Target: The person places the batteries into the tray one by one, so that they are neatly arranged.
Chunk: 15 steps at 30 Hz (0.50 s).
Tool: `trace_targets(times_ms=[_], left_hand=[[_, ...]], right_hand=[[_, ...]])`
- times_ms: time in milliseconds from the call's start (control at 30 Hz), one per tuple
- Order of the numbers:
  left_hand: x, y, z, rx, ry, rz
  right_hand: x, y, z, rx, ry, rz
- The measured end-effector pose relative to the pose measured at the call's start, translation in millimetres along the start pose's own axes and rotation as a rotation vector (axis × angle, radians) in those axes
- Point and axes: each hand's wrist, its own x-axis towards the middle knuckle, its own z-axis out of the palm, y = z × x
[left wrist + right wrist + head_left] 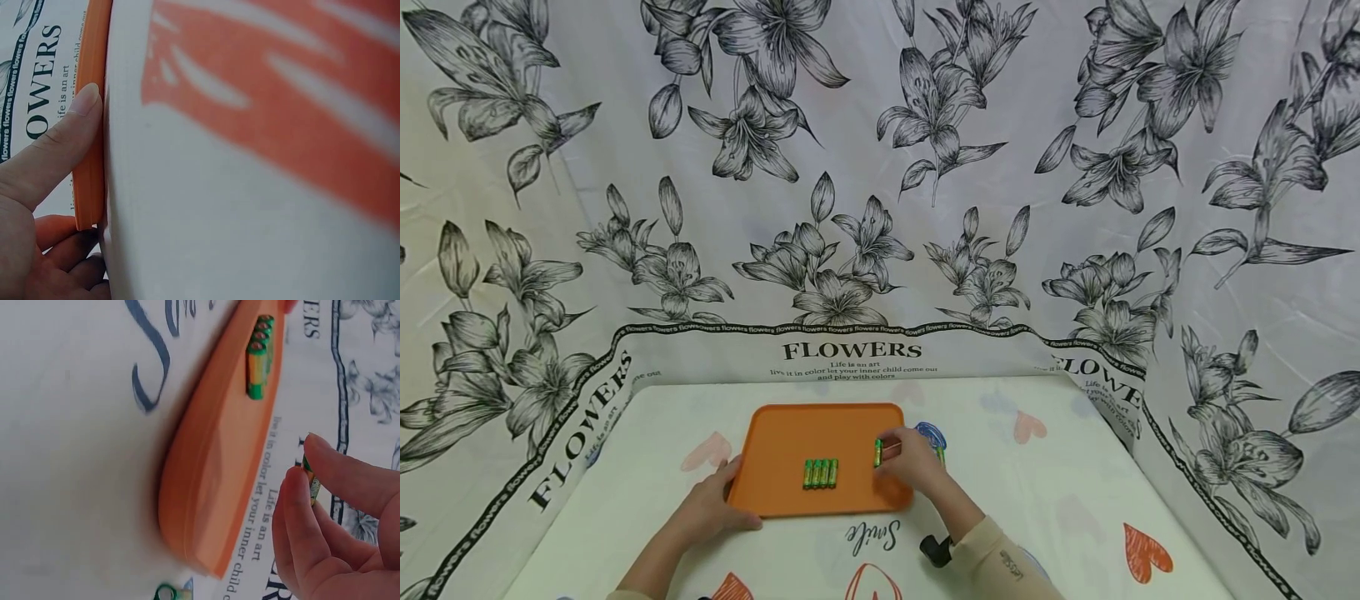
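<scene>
An orange tray (782,433) lies on the table. My left hand (711,504) holds its near left corner, thumb along the front rim and fingers at the left side; in the left wrist view, the thumb (78,122) lies against the orange edge. A row of several green and yellow batteries (820,473) stands side by side near the tray's middle. Over the tray's right part, my right hand (917,462) pinches one more battery (878,452) between thumb and fingertips. The right wrist view shows this battery (312,481) partly hidden by the fingers, raised above the tray.
Just past the tray's right edge, a small green item (940,455) is partly hidden behind the right hand. A white tablecloth (1037,492) with printed hearts and lettering covers the table. Flower-printed fabric (865,358) encloses the back and sides.
</scene>
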Motion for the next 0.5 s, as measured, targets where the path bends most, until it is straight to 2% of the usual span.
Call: trace_targets(times_ms=[333,500], left_hand=[[1.9,-0.7,0.2,0.005,-0.001,-0.005],[2.8,-1.4,0.7,0.009,-0.004,-0.013]], right_hand=[[4.3,-3,29,-0.007,-0.031,-0.051],[11.2,-3,41,-0.008,-0.050,-0.048]])
